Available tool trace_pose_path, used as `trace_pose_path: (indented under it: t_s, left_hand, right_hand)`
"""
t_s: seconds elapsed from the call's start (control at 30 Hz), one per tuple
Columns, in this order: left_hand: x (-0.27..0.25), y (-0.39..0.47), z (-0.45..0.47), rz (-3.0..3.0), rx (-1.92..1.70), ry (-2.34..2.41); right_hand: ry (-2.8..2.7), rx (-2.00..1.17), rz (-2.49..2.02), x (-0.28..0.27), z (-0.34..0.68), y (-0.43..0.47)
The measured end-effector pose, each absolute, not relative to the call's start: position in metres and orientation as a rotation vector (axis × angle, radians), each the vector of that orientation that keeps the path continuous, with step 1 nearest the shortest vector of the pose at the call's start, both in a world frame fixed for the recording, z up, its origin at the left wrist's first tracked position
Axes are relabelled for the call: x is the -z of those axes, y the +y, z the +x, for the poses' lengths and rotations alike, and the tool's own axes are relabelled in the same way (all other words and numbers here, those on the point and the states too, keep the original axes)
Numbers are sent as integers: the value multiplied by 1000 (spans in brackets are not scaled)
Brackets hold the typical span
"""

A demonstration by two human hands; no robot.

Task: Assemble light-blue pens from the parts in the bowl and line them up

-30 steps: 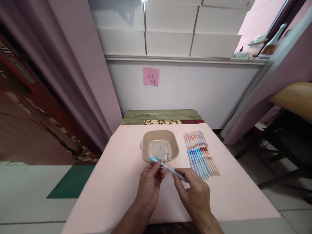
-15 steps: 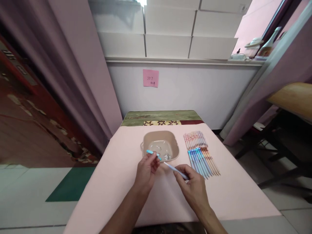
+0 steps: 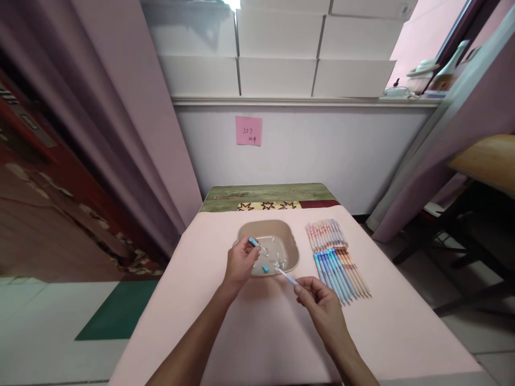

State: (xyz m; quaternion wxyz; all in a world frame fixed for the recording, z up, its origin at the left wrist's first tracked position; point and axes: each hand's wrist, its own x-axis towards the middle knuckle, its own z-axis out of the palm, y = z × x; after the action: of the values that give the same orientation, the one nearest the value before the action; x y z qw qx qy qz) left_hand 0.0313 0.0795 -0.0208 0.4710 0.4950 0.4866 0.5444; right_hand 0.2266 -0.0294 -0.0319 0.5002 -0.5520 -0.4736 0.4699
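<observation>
My left hand is closed on a small bright-blue pen part, above the left side of a beige plastic basin. A second small blue piece shows inside the basin's near side; whether it rests on the bottom I cannot tell. My right hand pinches a pale-blue pen barrel, its white narrow end pointing up and left over the basin's near rim. Several small clear and whitish pieces lie in the basin near that end.
Right of the basin lie two rows of pens: whitish-pink ones behind, blue ones and tan ones in front. A pink cloth covers most of the table. Behind it, a pink note sticks to the wall.
My left hand has moved up and left with one blue part; the other blue piece is now apart from it, in the basin. The barrel in my right hand has shifted slightly right.
</observation>
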Motion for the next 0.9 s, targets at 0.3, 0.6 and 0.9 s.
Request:
trace_pose_path:
  t_s: [0.3,0.6,0.9]
  left_hand:
    - [-6,63,14,306,-1389,891]
    - [-4,46,-2,131,-1377,771]
    - [-2,37,-1,77,-1349,816]
  right_hand:
    - [-1700,-761,-1625,56,222,-32]
    - [-1834,-428,-1602,47,220,-26]
    - [-2262,-334,-1846,-20,190,90]
